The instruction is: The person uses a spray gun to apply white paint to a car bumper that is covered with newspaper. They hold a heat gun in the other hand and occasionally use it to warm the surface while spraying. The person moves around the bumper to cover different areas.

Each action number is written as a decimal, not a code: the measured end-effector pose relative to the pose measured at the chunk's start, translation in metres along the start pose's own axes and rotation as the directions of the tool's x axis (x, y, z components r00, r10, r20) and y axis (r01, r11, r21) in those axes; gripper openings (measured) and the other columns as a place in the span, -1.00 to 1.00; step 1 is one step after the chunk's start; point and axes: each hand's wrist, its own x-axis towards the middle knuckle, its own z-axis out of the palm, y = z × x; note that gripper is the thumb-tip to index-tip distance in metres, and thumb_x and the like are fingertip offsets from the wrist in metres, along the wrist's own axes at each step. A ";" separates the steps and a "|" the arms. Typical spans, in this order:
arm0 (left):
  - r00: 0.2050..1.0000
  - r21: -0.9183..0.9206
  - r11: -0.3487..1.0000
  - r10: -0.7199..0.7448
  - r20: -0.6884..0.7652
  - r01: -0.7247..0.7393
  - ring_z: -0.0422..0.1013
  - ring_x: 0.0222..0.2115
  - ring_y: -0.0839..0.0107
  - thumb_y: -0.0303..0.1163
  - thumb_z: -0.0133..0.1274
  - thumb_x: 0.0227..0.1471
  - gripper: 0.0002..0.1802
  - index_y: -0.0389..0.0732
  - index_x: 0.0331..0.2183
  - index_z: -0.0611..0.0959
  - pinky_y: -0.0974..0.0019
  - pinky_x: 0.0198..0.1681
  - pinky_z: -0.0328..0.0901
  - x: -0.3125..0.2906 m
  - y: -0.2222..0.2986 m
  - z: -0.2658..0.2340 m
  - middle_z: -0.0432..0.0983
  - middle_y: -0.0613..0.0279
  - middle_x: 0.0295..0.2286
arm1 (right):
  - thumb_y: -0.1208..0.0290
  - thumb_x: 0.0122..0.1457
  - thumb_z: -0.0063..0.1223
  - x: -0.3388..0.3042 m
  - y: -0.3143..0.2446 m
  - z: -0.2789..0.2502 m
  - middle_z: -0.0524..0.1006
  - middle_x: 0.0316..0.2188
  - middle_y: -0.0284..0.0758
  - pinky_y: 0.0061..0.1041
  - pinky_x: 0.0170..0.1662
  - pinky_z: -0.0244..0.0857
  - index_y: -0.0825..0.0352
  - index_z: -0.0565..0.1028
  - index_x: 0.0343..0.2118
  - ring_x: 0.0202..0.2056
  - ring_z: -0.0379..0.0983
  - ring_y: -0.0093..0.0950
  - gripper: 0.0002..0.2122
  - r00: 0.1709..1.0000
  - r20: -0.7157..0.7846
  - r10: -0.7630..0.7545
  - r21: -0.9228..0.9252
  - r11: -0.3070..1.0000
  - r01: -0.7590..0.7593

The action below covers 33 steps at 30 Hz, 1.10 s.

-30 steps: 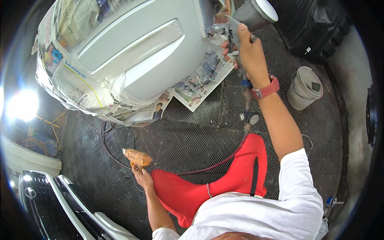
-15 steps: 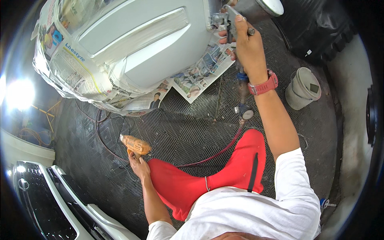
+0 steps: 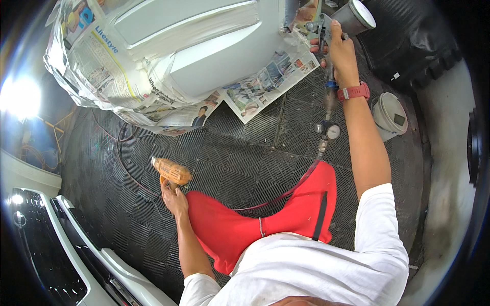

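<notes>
My right hand (image 3: 343, 57) is wrapped round the grip of a spray gun (image 3: 322, 31) at the upper right. The gun's grey paint cup (image 3: 352, 18) sticks out past my fingers, and a pressure gauge (image 3: 333, 132) hangs below on its air line. The nozzle end is beside the right edge of a pale grey painted car panel (image 3: 214, 56), close to it; whether spray comes out I cannot tell. Low by my left knee, my left hand (image 3: 174, 200) grips the handle of an orange heat gun (image 3: 172, 171), its nozzle pointing up and left.
Newspaper masking (image 3: 270, 84) surrounds the panel. A dark red air hose (image 3: 286, 200) runs across my lap. To the right stand a whitish bucket (image 3: 390, 115) and a black plastic-looking part (image 3: 408, 46). A white car (image 3: 76, 250) is at lower left, below a bright lamp (image 3: 20, 97).
My right hand and the spray gun have moved right, toward the panel's right edge. The panel also sits slightly higher and further right in view. My left hand still holds the heat gun.
</notes>
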 end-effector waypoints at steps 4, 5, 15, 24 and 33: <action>0.998 0.030 0.998 0.051 -0.048 -0.049 0.39 0.09 -0.11 -0.55 0.04 0.07 -0.42 -0.27 0.16 0.42 -0.06 0.17 0.26 0.006 -0.014 0.003 0.47 -0.15 0.06 | -0.10 0.47 -0.27 -0.022 -0.011 0.016 0.68 -0.37 -0.18 -0.59 -0.64 0.28 0.42 0.54 -0.06 -0.42 0.62 -0.53 -0.43 0.997 0.073 -0.008 0.026 1.000 0.006; 0.986 0.113 0.986 0.134 -0.102 -0.123 0.43 0.04 -0.11 -0.54 0.05 0.07 -0.44 -0.25 0.15 0.42 -0.06 0.13 0.28 0.009 -0.026 0.006 0.50 -0.15 0.02 | -0.11 0.47 -0.26 -0.031 -0.017 0.023 0.68 -0.37 -0.19 -0.59 -0.65 0.27 0.42 0.55 -0.06 -0.42 0.62 -0.54 -0.42 0.993 0.115 -0.001 0.033 0.999 -0.003; 0.993 0.152 0.982 0.117 -0.023 -0.112 0.43 0.08 -0.08 -0.50 0.07 0.11 -0.43 -0.22 0.17 0.39 -0.04 0.13 0.29 0.010 -0.009 0.010 0.52 -0.13 0.03 | -0.15 0.46 -0.25 -0.101 -0.056 0.100 0.66 -0.41 -0.24 -0.64 -0.66 0.26 0.35 0.53 0.01 -0.42 0.61 -0.56 -0.43 0.908 0.408 -0.096 0.109 0.993 0.056; 0.997 0.117 0.993 0.025 0.069 -0.033 0.46 0.07 -0.06 -0.48 0.07 0.15 -0.45 -0.20 0.17 0.38 -0.04 0.14 0.32 0.012 0.013 0.014 0.53 -0.10 0.03 | -0.15 0.45 -0.21 -0.123 -0.066 0.134 0.68 -0.39 -0.18 -0.66 -0.68 0.30 0.40 0.50 -0.04 -0.45 0.64 -0.52 -0.43 0.821 0.569 -0.044 0.106 0.994 -0.020; 0.995 0.120 0.988 0.090 0.040 -0.094 0.46 0.07 -0.06 -0.50 0.10 0.12 -0.44 -0.22 0.16 0.39 -0.03 0.12 0.32 0.015 0.007 0.019 0.55 -0.10 0.02 | -0.15 0.46 -0.26 -0.072 -0.038 0.056 0.68 -0.38 -0.22 -0.65 -0.67 0.26 0.37 0.53 0.01 -0.41 0.64 -0.54 -0.42 0.951 0.305 0.042 0.041 0.998 -0.057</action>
